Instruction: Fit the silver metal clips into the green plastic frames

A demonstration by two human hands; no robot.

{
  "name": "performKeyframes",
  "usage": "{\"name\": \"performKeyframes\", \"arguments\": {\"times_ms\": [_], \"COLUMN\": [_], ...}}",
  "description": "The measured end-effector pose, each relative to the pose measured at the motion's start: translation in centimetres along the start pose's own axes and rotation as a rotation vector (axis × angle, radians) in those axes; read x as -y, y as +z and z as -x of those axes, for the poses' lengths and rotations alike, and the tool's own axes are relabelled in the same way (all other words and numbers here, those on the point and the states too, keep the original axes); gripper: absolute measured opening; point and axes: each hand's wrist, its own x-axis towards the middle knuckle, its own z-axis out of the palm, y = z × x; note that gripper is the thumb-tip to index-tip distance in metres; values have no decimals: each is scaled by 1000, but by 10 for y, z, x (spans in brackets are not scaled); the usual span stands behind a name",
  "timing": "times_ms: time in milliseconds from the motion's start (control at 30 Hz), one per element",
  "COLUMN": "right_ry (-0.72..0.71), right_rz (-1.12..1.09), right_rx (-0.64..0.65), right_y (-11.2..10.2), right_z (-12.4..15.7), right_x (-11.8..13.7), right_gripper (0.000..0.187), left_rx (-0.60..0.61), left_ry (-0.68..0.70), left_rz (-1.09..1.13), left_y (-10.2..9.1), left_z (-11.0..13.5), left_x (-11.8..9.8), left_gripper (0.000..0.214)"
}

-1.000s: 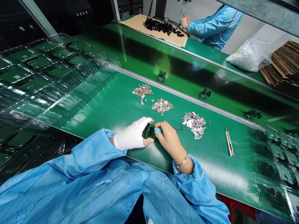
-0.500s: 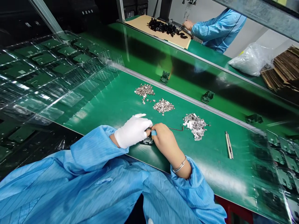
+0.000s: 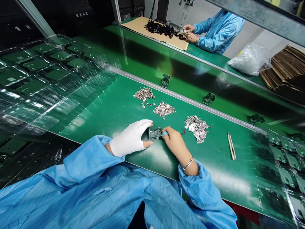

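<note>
My left hand (image 3: 131, 139), in a white glove, grips the left side of a small dark part (image 3: 154, 133) that rests on the green mat (image 3: 114, 108). My bare right hand (image 3: 175, 142), with a blue cot on one finger and a bracelet at the wrist, pinches the part's right edge. Three piles of small silver metal pieces lie beyond: one far left (image 3: 143, 93), one in the middle (image 3: 164, 109), one to the right (image 3: 197, 126). A thin dark hooked tool (image 3: 183, 131) lies just right of my right hand.
Clear plastic trays with green boards stand at left (image 3: 45, 73) and right (image 3: 286, 159). A pair of tweezers (image 3: 231, 146) lies on the mat. Dark parts (image 3: 165, 79) ride the conveyor behind. Across it a person in blue (image 3: 214, 30) handles black parts on cardboard.
My hands have shifted from covering the part to holding it by its two ends, so its top face shows. The view has swung slightly.
</note>
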Motion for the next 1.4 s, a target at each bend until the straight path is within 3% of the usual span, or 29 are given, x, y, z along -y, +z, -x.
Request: {"name": "performKeyframes", "arguments": {"times_ms": [167, 267, 500, 933, 1167, 1400], "right_ry": [-82, -77, -173, -65, -62, -69], "right_rz": [170, 280, -18, 200, -102, 8], "right_rx": [-68, -42, 126, 178, 231, 280], "right_y": [-6, -10, -1, 4, -5, -4], "right_z": [-2, -3, 2, 2, 3, 5], "right_x": [-19, -28, -18, 1, -12, -7], "right_gripper": [25, 23, 22, 30, 28, 28], "left_rx": [13, 75, 105, 120, 147, 170], "left_ry": [-98, -133, -130, -115, -140, -144], "left_rz": [16, 55, 71, 55, 41, 36], "left_y": [11, 12, 12, 8, 6, 5], "left_z": [5, 5, 6, 5, 4, 4], "left_x": [5, 13, 25, 21, 19, 20], "left_gripper": [60, 63, 58, 58, 59, 58]}}
